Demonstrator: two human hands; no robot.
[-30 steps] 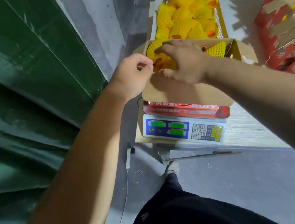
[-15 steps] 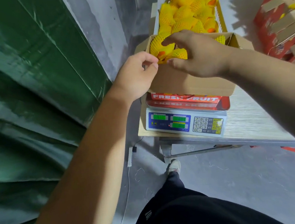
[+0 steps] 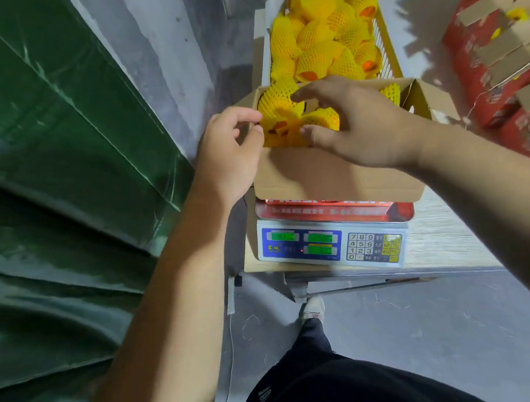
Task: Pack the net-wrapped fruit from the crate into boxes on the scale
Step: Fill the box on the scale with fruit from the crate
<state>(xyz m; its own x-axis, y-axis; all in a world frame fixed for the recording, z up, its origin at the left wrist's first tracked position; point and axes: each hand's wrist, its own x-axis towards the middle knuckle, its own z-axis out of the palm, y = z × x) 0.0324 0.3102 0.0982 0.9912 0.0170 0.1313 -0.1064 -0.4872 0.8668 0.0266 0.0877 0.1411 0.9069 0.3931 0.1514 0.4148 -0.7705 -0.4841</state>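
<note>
The open brown cardboard box [image 3: 335, 175] stands on the white digital scale with a blue display panel [image 3: 331, 246], which rests on the pale wooden surface [image 3: 437, 240]. Behind the box, touching its far wall, the white slatted plastic crate [image 3: 386, 42] holds a heap of fruit in yellow foam net sleeves [image 3: 320, 39].

Several net-wrapped fruit already lie in the box; one [image 3: 276, 102] occupies the far-left corner, another [image 3: 320, 119] lies beside it.

The right hand [image 3: 356, 122] hovers over the box interior with its fingers [image 3: 304, 94] spread wide and holding nothing; the thumb lies close to the near fruit. The left hand [image 3: 230, 146] sits at the box's left rim, fingers loosely curled; whether it pinches the rim or a net cannot be told.

The step in hand appears to be settling the fruit into an even layer.

Procedure:
1. Steady the box at its rim with the left hand so the scale reading is not disturbed by sideways shoves.
2. Press each fruit down lightly with flat fingers; do not pinch the net, which slides off easily.
3. Fill gaps along the walls first.
4. Release both hands before reading the display.

Stacked red printed cartons [image 3: 497, 52] stand at the right.
</note>
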